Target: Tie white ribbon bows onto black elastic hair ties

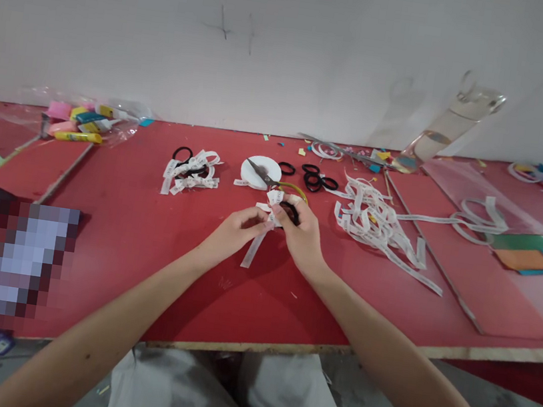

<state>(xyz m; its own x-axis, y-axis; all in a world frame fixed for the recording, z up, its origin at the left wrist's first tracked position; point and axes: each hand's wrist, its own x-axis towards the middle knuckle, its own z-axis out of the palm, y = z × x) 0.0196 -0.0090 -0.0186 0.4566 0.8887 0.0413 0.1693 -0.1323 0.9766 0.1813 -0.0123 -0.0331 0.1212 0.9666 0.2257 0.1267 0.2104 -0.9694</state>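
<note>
My left hand pinches a white printed ribbon, whose tail hangs down toward the front of the table. The fingers of my right hand are closed on the same ribbon and on a black hair tie, which shows between them. How the ribbon passes round the tie is hidden by my fingers. Just beyond my hands, scissors with yellow handles lie partly over a white disc. Several loose black hair ties are behind my right hand. To the left sits a group of black hair ties with white ribbon bows.
A heap of cut printed ribbons spreads to the right on the red table. A clear bottle leans against the wall. Glue tubes in plastic lie back left, near a pixelated slab. Coloured sheets lie far right.
</note>
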